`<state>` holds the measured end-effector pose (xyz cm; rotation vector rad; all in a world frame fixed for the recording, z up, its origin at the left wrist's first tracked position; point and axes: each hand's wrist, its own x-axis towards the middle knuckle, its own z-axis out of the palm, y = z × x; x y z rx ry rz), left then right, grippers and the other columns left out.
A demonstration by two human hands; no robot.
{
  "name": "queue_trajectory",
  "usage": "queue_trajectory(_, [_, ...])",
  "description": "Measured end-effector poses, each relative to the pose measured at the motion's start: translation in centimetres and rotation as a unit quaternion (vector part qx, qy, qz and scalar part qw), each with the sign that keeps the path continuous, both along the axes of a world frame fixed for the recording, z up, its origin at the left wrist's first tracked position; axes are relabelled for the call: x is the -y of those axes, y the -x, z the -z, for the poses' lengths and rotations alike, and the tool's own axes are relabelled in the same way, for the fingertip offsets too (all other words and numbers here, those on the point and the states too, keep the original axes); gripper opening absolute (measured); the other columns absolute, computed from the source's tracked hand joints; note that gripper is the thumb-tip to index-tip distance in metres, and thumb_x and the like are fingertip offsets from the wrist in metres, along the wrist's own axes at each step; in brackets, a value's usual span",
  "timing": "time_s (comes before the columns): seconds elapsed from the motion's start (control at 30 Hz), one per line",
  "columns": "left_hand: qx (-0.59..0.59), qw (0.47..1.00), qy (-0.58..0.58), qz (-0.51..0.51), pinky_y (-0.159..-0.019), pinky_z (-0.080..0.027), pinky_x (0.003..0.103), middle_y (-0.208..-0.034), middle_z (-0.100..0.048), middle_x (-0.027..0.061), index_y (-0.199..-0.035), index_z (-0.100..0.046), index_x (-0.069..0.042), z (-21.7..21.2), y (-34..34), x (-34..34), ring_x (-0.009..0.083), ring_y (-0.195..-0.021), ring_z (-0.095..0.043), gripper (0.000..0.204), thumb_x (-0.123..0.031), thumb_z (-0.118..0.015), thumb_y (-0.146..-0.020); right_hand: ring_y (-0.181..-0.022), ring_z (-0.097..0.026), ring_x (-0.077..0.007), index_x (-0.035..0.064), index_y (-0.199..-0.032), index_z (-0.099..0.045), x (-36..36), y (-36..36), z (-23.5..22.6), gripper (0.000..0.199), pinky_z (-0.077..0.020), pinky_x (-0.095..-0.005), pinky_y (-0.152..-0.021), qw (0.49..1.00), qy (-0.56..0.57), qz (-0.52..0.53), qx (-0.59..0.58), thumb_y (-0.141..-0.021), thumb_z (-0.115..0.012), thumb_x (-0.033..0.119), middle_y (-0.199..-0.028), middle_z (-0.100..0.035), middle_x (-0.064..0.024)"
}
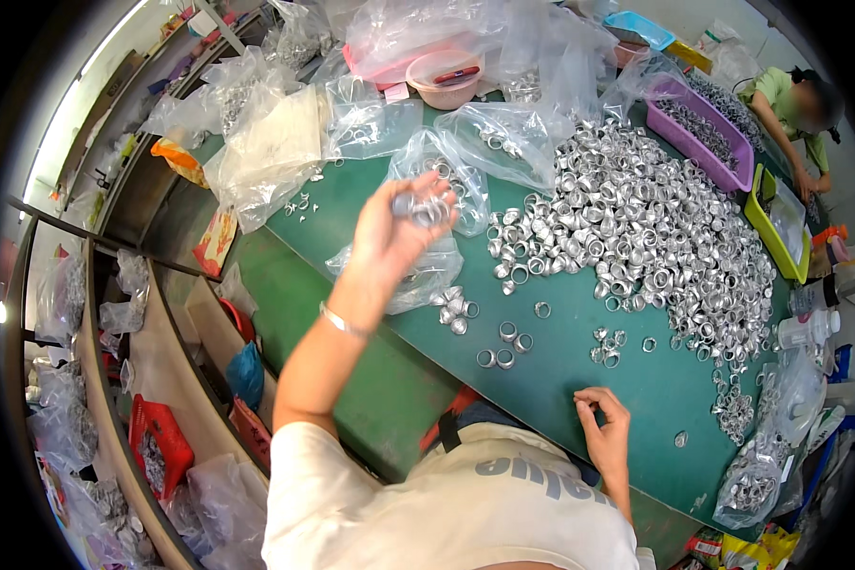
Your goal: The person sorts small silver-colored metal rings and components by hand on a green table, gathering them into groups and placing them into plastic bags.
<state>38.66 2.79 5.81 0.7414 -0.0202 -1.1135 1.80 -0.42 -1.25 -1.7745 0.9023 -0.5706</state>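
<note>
The left hand [382, 237] is raised over the green tabletop [551, 385], near the long edge closest to the person and toward its left end. Its fingers curl loosely around several shiny silver-coloured metal rings [427, 211]; motion blurs them, so their number is hard to judge. Below and beyond this hand lie clear plastic bags [416, 288] with more rings inside.

The right hand [606, 439] is at the same near edge, farther toward the right end. Its fingers are bent, the index fingertip close to the thumb; I cannot tell whether they pinch anything. A small silver-coloured metal piece [681, 439] lies to its right.

A broad heap of loose silver-coloured rings [636, 223] covers the right half of the surface. Between the heap and the near edge sit a group of four rings [504, 360] and a small cluster of rings [610, 358]. A purple plastic basket [686, 142] of metal pieces stands at the far right corner, beside a lime-green plastic tray [768, 239].
</note>
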Motion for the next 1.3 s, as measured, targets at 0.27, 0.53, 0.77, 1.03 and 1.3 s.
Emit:
queue_trajectory(0.27, [0.116,0.977,-0.152,-0.097,-0.099,-0.036,0.058,-0.12,-0.051,0.0201,-0.119,-0.044,0.004,3.8,-6.6,8.6,0.0329,-0.114,-0.05,0.032,-0.016,-0.038,-0.095,-0.075,-0.059,-0.0186,-0.0018,-0.094,-0.064,-0.2,-0.9,0.5,0.013,-0.0448,-0.0273,-0.068,0.999,-0.024,-0.024,-0.018,-0.081,-0.062,-0.002,-0.086,-0.063,-0.0107])
queue_trajectory(0.53, [0.186,0.969,-0.162,-0.015,-0.106,-0.027,0.059,-0.147,-0.019,0.0256,-0.138,-0.028,0.006,2.4,-6.2,6.9,0.054,-0.131,-0.023,0.051,-0.008,-0.043,-0.092,-0.075,-0.059,-0.0188,-0.0023,-0.094,-0.064,0.2,-1.3,1.0,0.014,-0.0446,-0.0276,-0.068,0.999,-0.036,-0.03,-0.026,-0.081,-0.061,-0.003,-0.086,-0.063,-0.0109])
queue_trajectory(0.77, [0.67,0.645,-0.344,0.126,-0.084,-0.051,0.044,-0.119,-0.056,0.023,-0.122,-0.055,-0.001,3.9,-7.8,3.8,0.0376,-0.103,-0.059,0.037,-0.005,-0.056,-0.085,-0.071,-0.058,-0.0168,-0.0023,-0.094,-0.064,0.5,-1.3,1.0,0.013,-0.0432,-0.0263,-0.063,0.999,-0.019,-0.016,-0.024,-0.081,-0.062,-0.003,-0.085,-0.063,-0.0102])
queue_trajectory(1.03, [0.876,0.337,-0.283,0.194,-0.075,-0.051,0.041,-0.108,-0.064,0.0108,-0.103,-0.064,-0.007,4.4,-6.5,3.7,0.0335,-0.09,-0.063,0.031,-0.013,-0.07,-0.073,-0.068,-0.057,-0.0161,-0.0019,-0.093,-0.065,0.2,-1.0,1.2,0.011,-0.0423,-0.0257,-0.06,0.999,-0.018,-0.008,-0.039,-0.082,-0.062,-0.002,-0.084,-0.064,-0.0099])
queue_trajectory(1.3, [0.813,0.514,-0.231,0.149,-0.057,-0.05,0.033,-0.082,-0.069,0.0082,-0.091,-0.069,-0.003,5.9,-8.6,5.0,0.0207,-0.064,-0.063,0.016,-0.012,-0.068,-0.078,-0.069,-0.058,-0.0165,-0.0021,-0.093,-0.065,-0.1,-0.8,1.4,0.011,-0.0428,-0.0263,-0.061,0.999,-0.013,-0.006,-0.033,-0.082,-0.062,-0.001,-0.084,-0.064,-0.0099])
